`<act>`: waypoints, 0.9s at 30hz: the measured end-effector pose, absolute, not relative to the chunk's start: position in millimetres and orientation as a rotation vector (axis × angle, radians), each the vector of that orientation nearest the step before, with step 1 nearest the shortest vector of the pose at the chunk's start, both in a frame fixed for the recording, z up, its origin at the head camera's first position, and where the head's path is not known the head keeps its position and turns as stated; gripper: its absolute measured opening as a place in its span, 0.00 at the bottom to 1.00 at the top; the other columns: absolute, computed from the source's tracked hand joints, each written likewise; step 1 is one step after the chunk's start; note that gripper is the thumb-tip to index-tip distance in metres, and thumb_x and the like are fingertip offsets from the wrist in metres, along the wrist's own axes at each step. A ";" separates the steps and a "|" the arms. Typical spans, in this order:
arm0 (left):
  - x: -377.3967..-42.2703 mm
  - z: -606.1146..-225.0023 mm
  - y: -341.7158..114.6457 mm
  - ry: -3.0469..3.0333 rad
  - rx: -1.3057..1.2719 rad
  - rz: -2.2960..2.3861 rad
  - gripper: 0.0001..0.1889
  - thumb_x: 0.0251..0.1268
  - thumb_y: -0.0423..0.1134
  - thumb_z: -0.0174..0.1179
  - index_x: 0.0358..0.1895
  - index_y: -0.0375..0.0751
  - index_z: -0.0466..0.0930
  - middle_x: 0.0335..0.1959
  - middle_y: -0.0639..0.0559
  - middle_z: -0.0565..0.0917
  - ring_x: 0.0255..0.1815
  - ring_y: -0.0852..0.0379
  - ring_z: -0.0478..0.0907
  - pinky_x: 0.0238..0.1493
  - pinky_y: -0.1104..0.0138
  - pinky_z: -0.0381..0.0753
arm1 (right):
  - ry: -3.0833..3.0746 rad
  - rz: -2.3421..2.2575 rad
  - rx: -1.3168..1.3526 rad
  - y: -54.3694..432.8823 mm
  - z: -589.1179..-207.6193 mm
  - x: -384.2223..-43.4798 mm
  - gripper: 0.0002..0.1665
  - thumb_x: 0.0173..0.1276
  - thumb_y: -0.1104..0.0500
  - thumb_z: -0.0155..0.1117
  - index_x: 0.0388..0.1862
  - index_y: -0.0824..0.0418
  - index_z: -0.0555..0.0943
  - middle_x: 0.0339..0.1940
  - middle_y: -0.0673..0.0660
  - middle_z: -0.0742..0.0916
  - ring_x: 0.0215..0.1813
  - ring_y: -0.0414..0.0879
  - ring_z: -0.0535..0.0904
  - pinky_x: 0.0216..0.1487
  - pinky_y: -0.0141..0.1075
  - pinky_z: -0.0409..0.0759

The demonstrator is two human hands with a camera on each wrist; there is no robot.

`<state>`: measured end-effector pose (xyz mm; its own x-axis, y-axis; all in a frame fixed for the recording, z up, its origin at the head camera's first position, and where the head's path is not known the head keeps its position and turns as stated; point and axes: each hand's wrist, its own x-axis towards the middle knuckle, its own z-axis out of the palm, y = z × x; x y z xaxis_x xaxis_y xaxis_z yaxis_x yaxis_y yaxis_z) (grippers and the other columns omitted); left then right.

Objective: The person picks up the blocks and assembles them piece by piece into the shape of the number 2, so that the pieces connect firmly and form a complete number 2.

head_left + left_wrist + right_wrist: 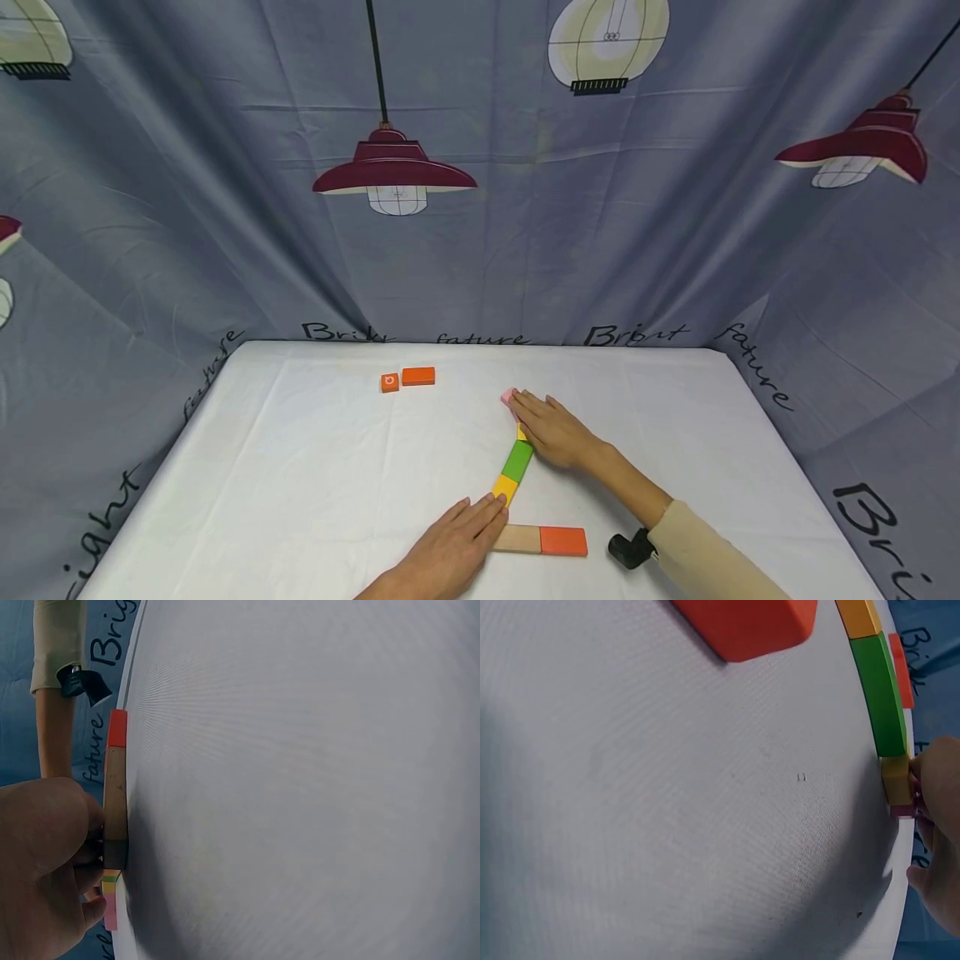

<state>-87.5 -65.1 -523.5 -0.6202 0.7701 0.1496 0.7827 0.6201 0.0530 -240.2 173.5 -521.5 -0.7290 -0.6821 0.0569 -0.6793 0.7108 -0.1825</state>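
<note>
My left hand (456,546) rests with extended fingers over the joint between the lower yellow block (506,488) and the natural-wood block (521,538). An orange-red block (564,542) lies end to end with the wooden one. From that joint, the lower yellow block, a green block (517,461), an upper yellow block (522,432) and a pink block (507,397) form a slanting row away from me. Across the pink and upper yellow blocks lie the fingers of my right hand (557,433), which hide part of both. The right wrist view shows that hand (941,832) beside the row's far end.
At the back left of the white-covered table (300,467) are a small orange cube (389,382) with a white mark and an orange rectangular block (418,376). A black device (632,550) sits by the right sleeve. Behind the table hangs a grey-blue curtain (510,250).
</note>
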 end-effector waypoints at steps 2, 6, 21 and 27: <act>-87.4 -523.3 -65.0 -2.729 -1.311 -0.175 0.28 0.69 0.37 0.61 0.71 0.36 0.69 0.73 0.45 0.68 0.73 0.54 0.63 0.67 0.59 0.69 | 2.891 -0.298 -1.145 173.6 -523.0 -240.0 0.32 0.80 0.58 0.49 0.77 0.69 0.60 0.77 0.64 0.65 0.76 0.58 0.60 0.71 0.59 0.59; -87.8 -522.4 -65.0 -2.738 -1.312 -0.176 0.28 0.70 0.37 0.61 0.71 0.36 0.69 0.73 0.45 0.68 0.74 0.54 0.63 0.67 0.59 0.68 | 2.887 -0.306 -1.157 173.7 -523.8 -239.5 0.31 0.80 0.58 0.48 0.77 0.69 0.60 0.77 0.65 0.65 0.76 0.58 0.61 0.71 0.59 0.60; -104.7 -506.4 -65.3 -2.679 -1.284 -0.338 0.20 0.67 0.37 0.62 0.61 0.40 0.79 0.64 0.49 0.76 0.66 0.53 0.71 0.65 0.52 0.72 | 2.886 -0.315 -1.236 177.3 -525.7 -241.2 0.32 0.80 0.57 0.49 0.78 0.66 0.59 0.77 0.64 0.64 0.76 0.57 0.61 0.70 0.61 0.61; -136.7 -491.4 -82.5 -2.787 -1.006 -0.686 0.20 0.71 0.36 0.59 0.64 0.40 0.76 0.61 0.48 0.79 0.63 0.52 0.74 0.64 0.56 0.72 | 2.899 -0.271 -1.261 177.2 -524.8 -241.4 0.32 0.79 0.58 0.51 0.77 0.67 0.61 0.76 0.66 0.65 0.75 0.59 0.62 0.69 0.60 0.62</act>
<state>-136.7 -82.5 -491.4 -0.7767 0.5824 0.2401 0.6272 0.6801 0.3795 -241.4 177.2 -524.8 -0.6839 -0.7232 0.0968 -0.7286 0.6698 -0.1434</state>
